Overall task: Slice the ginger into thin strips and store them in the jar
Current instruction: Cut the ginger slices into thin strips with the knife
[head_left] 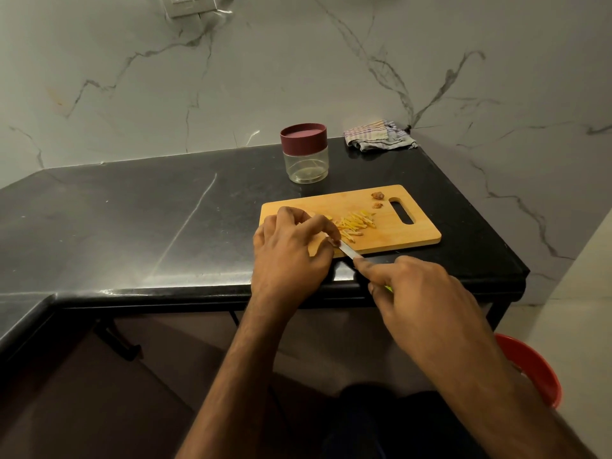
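The fingers (318,226) of the left hand (291,256) are curled down onto the near left part of the cutting board, pinning what appears to be the last uncut bit of ginger, which they mostly hide. The right hand (417,293) grips the handle of a knife (347,250), forefinger laid along its back, and the blade tip reaches under the left fingertips.

The black table (132,226) carries everything. On it lies one wooden cutting board (397,233), its handle slot to the right. One clear jar (306,160) with a maroon lid screwed on stands just beyond the board's far edge, with nothing visible inside it. One striped cloth (377,135) is bunched in the far right corner. Off the table, low on the right, sits one red tub (536,369).

One loose pile of ginger strips (356,225) lies mid-board, just right of the left hand; the strips are too many and too tangled to count. Two small brown offcuts (377,199) sit near the handle slot.

The slicing step seems to be in hand and nearly done. The next move probably calls for short, careful cuts close to the fingertips, then setting the knife down, unscrewing the lid and gathering the strips into the jar.
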